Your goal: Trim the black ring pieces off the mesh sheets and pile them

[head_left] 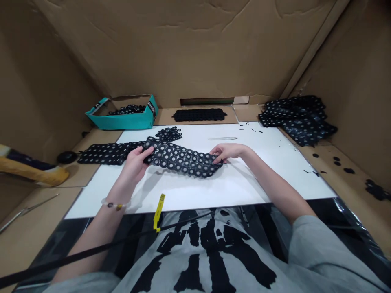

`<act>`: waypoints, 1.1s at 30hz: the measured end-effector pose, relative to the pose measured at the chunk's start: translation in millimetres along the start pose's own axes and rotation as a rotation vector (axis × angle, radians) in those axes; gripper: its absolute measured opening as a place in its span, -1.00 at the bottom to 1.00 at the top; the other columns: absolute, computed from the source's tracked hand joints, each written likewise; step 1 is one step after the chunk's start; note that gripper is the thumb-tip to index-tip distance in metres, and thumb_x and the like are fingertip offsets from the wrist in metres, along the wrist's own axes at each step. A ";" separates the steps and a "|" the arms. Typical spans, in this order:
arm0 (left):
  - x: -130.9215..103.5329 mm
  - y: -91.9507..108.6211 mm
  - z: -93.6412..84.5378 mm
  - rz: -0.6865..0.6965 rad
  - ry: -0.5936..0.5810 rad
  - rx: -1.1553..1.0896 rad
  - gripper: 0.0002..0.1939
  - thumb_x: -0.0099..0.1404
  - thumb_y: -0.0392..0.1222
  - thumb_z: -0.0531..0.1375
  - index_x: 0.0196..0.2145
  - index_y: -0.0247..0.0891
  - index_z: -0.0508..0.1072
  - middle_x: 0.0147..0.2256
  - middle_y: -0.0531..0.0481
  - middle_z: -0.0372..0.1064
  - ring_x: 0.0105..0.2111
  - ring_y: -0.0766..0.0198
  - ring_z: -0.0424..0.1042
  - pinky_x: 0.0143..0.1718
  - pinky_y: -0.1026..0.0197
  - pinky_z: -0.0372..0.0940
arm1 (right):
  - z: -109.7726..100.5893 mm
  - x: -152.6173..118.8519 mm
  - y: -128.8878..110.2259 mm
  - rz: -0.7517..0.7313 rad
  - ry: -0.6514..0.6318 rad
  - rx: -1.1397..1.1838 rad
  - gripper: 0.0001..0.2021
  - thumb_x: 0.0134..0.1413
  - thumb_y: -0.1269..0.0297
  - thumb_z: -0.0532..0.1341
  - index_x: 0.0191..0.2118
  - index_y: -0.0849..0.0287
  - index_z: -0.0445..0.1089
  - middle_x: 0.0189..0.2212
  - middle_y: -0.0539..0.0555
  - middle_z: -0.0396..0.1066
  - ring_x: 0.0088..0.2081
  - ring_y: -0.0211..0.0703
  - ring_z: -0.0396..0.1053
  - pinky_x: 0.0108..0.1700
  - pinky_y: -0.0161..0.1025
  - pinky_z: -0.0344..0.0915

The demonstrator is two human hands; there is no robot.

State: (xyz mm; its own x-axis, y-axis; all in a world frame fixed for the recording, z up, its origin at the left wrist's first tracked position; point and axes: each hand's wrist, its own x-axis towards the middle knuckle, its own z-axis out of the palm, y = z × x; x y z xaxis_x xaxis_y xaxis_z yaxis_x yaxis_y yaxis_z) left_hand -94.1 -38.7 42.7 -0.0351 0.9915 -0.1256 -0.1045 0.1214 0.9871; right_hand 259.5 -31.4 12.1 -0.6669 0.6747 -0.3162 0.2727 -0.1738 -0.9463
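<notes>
A black strip of joined rings with pale centres [183,159] is stretched between my two hands above the white board [253,183]. My left hand [137,160] pinches its left end, thumb on top. At the right end, my right hand [222,154] grips the strip's corner between thumb and fingers. Another dotted black strip [102,154] lies to the left, its right end reaching behind my left hand. Just behind the held strip sits a small cluster of black rings [169,133]. Silver tweezers [222,138] lie on the board beyond my right hand.
A teal box [122,121] holding black pieces stands back left. Behind the board lies a folded black strip [199,114]. Dotted black sheets [299,118] are piled back right. Scissors [29,209] and a yellow bottle [36,169] are at left. Cardboard walls [183,53] surround the board.
</notes>
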 end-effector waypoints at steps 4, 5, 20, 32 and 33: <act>5.0 -18.4 -25.7 0.180 0.125 0.460 -0.75 0.00 -0.19 0.41 -0.33 -0.25 0.52 -0.35 -0.04 0.50 -0.32 0.14 0.46 -0.31 0.21 0.37 | -0.7 12.4 10.9 0.058 0.151 0.083 -0.77 -0.21 0.33 0.46 -0.33 0.26 0.57 -0.47 -0.01 0.50 -0.57 -0.41 0.31 -0.55 -0.47 0.30; 5.8 -18.3 -28.9 0.266 0.160 0.555 -0.70 -0.01 -0.22 0.40 -0.25 -0.24 0.54 -0.31 -0.05 0.49 -0.28 0.13 0.45 -0.26 0.20 0.37 | -0.6 14.3 12.5 0.051 0.175 0.133 -0.77 -0.21 0.36 0.46 -0.31 0.25 0.57 -0.45 0.00 0.51 -0.58 -0.43 0.31 -0.55 -0.47 0.30; 15.2 -24.7 124.8 0.577 -0.559 0.628 -0.79 0.12 -0.12 0.36 -0.28 -0.22 0.59 -0.28 -0.09 0.53 -0.32 0.18 0.41 -0.26 0.21 0.28 | 8.7 21.6 13.8 -0.064 0.384 0.418 -0.72 -0.34 0.34 0.54 -0.43 0.25 0.51 -0.51 0.00 0.47 -0.48 -0.36 0.40 -0.44 -0.46 0.37; 35.1 -47.1 117.6 0.516 -0.481 0.495 -0.77 0.14 -0.05 0.34 -0.36 -0.28 0.51 -0.41 -0.02 0.46 -0.38 0.26 0.40 -0.31 0.25 0.29 | 30.0 32.4 13.7 -0.216 0.446 0.393 -0.65 -0.30 0.13 0.50 -0.35 0.24 0.57 -0.44 0.03 0.51 -0.40 -0.29 0.37 -0.29 -0.32 0.33; 34.9 -47.4 117.4 0.535 -0.477 0.506 -0.78 0.14 -0.07 0.34 -0.36 -0.28 0.52 -0.41 -0.03 0.47 -0.38 0.26 0.40 -0.30 0.25 0.29 | 30.3 32.5 14.0 -0.222 0.448 0.390 -0.66 -0.30 0.15 0.49 -0.35 0.24 0.56 -0.43 0.03 0.51 -0.40 -0.29 0.38 -0.28 -0.32 0.33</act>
State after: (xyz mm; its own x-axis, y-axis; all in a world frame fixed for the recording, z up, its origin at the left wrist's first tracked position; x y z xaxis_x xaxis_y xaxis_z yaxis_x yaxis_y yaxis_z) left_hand 26.4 -4.3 3.2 0.4776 0.8222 0.3097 0.2646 -0.4708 0.8417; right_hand 220.6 -33.7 -13.5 -0.3006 0.9448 -0.1306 -0.1681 -0.1873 -0.9678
